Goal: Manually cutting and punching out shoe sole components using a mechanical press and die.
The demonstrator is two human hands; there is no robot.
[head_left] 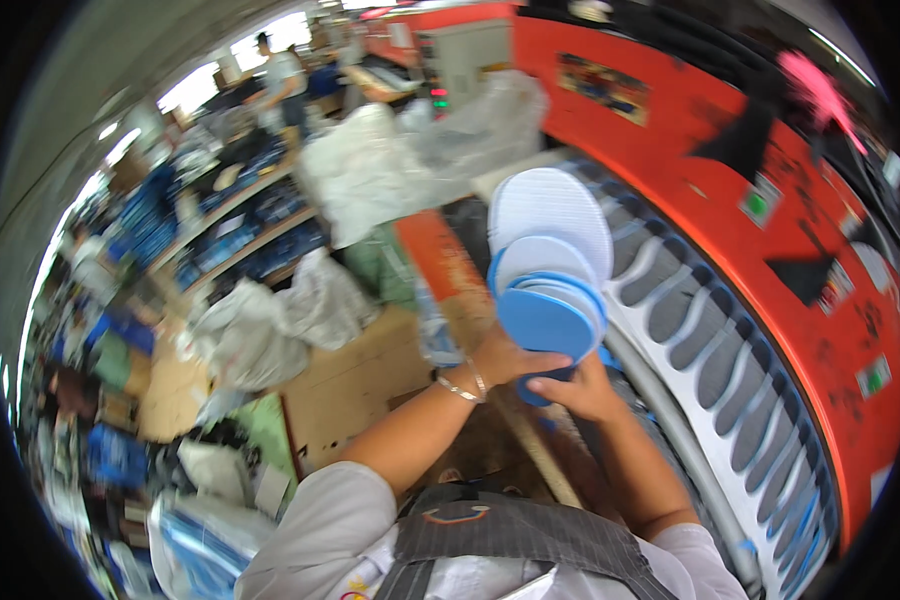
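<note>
Workshop clutter: cardboard boxes (355, 385), plastic bags (270, 320), orange machine (770, 230) alongside.

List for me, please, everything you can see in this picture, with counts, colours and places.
insoles: a fanned stack, count unclear, blue and white, held up at centre in both hands
orange machine: one, along the right side
insole-shaped slots: a curved row, count unclear, grey in a white band, on the machine's near edge
plastic bags: several, clear to white, left of centre and upper centre
cardboard box: one, brown, below the bags
shelves of blue goods: a few tiers, upper left
person: one, standing far off, top left
bracelets: two, silvery, on the left wrist
left hand: one, gripping the stack's base
right hand: one, holding the base from below
</note>
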